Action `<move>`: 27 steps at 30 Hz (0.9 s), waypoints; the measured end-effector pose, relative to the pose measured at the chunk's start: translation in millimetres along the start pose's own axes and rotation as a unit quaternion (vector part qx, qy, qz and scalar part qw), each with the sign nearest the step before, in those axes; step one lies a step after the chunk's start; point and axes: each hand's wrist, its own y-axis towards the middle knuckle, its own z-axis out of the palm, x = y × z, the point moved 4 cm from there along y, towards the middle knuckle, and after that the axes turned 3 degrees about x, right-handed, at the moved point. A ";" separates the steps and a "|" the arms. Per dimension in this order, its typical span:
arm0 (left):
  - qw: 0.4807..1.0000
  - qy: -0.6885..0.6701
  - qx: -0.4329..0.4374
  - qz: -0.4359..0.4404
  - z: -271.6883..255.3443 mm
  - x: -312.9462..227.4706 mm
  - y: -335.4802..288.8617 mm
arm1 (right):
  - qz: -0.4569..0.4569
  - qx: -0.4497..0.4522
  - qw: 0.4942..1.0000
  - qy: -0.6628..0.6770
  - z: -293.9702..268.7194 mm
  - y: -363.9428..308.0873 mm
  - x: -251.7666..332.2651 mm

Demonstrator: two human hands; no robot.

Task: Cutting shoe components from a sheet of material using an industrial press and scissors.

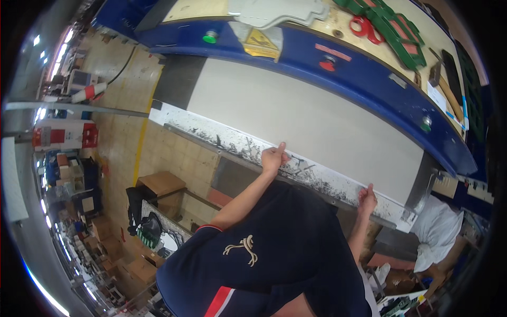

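Observation:
A large light-grey sheet point(306, 116) lies on the dark bed of a blue machine, its near edge along a white, black-scuffed front ledge point(232, 141). My left hand point(273, 158) is closed at the middle of that near edge, thumb stretched onto the sheet and the other fingers curled. Further right, my right hand point(367, 201) is closed at the same edge, its thumb pointing up and its fingers bent. Both hands seem to pinch the sheet's edge; the undersides of the fingers are hidden.
Across the blue machine beam run a green button point(210, 37), a red button point(327, 62) and a yellow warning label point(261, 43). Red-handled scissors point(365, 29), a green plastic tray point(393, 31) and a hammer point(446, 84) lie behind. A white bag point(435, 230) stands right; cardboard boxes point(161, 183) sit left.

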 end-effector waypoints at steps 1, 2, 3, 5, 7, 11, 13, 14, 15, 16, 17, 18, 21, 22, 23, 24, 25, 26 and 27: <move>0.997 0.062 -0.013 0.040 -3.9 -0.8 3.9 | 0.003 0.013 1.000 -0.009 2.9 -2.0 -1.2; 0.989 0.123 -0.025 0.082 -6.7 -1.6 7.4 | -0.009 0.018 1.000 -0.012 5.1 -3.9 -0.9; 0.988 0.113 -0.016 0.100 -3.2 -4.9 6.0 | -0.013 0.014 1.000 -0.007 5.5 -4.1 -1.1; 0.988 0.112 -0.007 0.103 -3.6 -6.3 11.0 | -0.018 0.002 1.000 0.001 9.1 -5.3 0.4; 0.978 0.166 -0.011 0.127 -4.4 -7.9 12.9 | -0.035 0.024 0.999 -0.020 8.3 -6.7 6.7; 0.988 0.116 -0.021 0.095 -11.4 -5.4 14.9 | -0.047 0.024 0.997 -0.057 16.5 -18.5 3.4; 0.995 0.064 -0.007 0.071 -11.3 -4.0 10.7 | -0.041 0.023 0.997 -0.066 16.1 -24.4 2.9; 0.995 0.062 0.003 0.078 -8.4 -6.7 8.8 | -0.050 0.018 0.997 -0.060 11.4 -22.4 12.8; 0.995 0.062 0.004 0.073 -9.0 -7.8 6.8 | 0.001 0.070 0.986 -0.152 11.5 -25.5 22.5; 0.996 0.059 0.002 0.070 -10.0 -7.5 5.0 | 0.050 0.122 0.961 -0.245 13.4 -33.3 36.4; 0.996 0.048 0.003 0.072 -10.4 -7.5 3.6 | 0.090 0.162 0.906 -0.381 16.1 -36.5 54.8; 0.996 0.044 0.008 0.079 -8.7 -7.1 4.5 | 0.080 0.160 0.908 -0.378 21.4 -41.0 84.5; 0.994 0.036 -0.010 0.099 -13.2 0.4 8.0 | -0.197 0.245 0.794 -0.521 74.9 -90.2 192.6; 0.994 0.033 -0.004 0.106 -8.4 -2.3 8.8 | -0.275 0.251 0.823 -0.429 89.6 -100.0 223.8; 0.994 0.027 0.006 0.103 -6.6 -3.5 9.0 | -0.351 0.262 0.836 -0.330 106.1 -109.1 253.5; 0.995 0.017 0.008 0.098 -9.0 -2.6 8.1 | -0.411 0.252 0.808 -0.339 130.7 -132.5 290.6; 0.994 0.039 0.001 0.101 -7.1 -6.2 5.1 | -0.469 0.232 0.778 -0.347 150.5 -157.6 327.8; 0.994 0.032 -0.003 0.108 -8.8 -10.1 4.5 | -0.512 0.240 0.764 -0.312 171.4 -162.3 352.3; 0.989 0.100 0.003 0.106 -12.5 -12.7 3.8 | -0.537 0.204 0.762 -0.298 193.2 -166.2 374.1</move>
